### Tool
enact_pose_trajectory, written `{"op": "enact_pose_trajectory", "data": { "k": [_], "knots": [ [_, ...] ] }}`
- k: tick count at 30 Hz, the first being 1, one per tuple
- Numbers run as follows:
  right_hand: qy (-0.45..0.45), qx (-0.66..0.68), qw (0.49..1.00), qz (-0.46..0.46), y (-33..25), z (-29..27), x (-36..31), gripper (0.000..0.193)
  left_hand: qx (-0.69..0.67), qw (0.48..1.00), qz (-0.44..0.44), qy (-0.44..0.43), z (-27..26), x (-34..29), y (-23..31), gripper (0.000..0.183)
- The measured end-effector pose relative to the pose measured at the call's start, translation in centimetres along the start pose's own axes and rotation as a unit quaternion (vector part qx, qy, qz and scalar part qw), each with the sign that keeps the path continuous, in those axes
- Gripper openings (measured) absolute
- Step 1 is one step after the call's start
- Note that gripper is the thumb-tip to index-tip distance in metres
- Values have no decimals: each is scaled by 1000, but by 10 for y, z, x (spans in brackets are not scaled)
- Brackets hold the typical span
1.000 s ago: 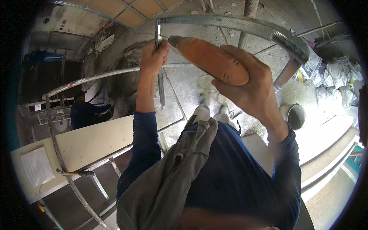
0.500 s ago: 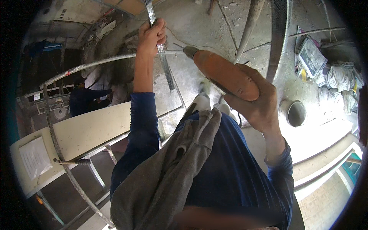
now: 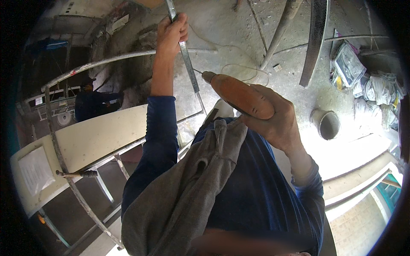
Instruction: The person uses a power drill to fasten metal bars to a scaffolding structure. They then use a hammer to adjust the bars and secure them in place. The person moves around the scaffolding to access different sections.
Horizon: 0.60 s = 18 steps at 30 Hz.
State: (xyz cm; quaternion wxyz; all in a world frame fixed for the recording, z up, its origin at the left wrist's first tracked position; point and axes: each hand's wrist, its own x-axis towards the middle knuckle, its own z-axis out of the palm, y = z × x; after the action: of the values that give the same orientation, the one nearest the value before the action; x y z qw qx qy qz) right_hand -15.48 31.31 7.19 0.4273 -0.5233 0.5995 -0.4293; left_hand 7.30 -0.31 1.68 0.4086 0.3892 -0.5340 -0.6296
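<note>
My left hand (image 3: 173, 34) is closed around a narrow metal strip (image 3: 186, 62), which runs from the top edge down past my fist to a free end. In my right hand (image 3: 277, 119) is an orange power drill (image 3: 243, 96), gripped from behind and pointing up and left. Its thin bit (image 3: 197, 71) reaches to the right edge of the strip, below my left fist; whether it touches cannot be made out. A grey cloth (image 3: 188, 183) lies down the front of my blue clothes.
A cream plank (image 3: 102, 130) on metal framing bears a sheeted paper (image 3: 36, 170) and a hammer (image 3: 77, 173). A person (image 3: 96, 102) in dark clothes is beyond it. Another metal strip (image 3: 315, 42) hangs at right. On the floor are a round container (image 3: 326, 124) and filled bags (image 3: 378, 94).
The drill has moved slightly down and left, bringing its bit beside the strip below my left fist. My left hand and the strip have shifted slightly up and right.
</note>
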Motion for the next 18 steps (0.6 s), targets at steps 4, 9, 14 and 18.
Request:
{"op": "enact_pose_trajectory", "data": {
  "k": [4, 9, 14, 18],
  "knots": [
    [-14, -28, 999, 7, 0, 0, -3, 70, -13, 1000, -3, 25, -3, -6, -15, 27],
    [-41, -30, 998, 36, 9, 4, -5, 70, -46, 997, -34, 45, -7, -11, -42, 26],
    [-32, -55, 998, 0, 19, 11, -7, 62, -84, 993, -51, 72, -10, -9, -54, 25],
    [-18, -56, 998, 28, 19, 10, -8, 64, -91, 994, -2, 64, 2, -3, -47, 25]
  ]
}}
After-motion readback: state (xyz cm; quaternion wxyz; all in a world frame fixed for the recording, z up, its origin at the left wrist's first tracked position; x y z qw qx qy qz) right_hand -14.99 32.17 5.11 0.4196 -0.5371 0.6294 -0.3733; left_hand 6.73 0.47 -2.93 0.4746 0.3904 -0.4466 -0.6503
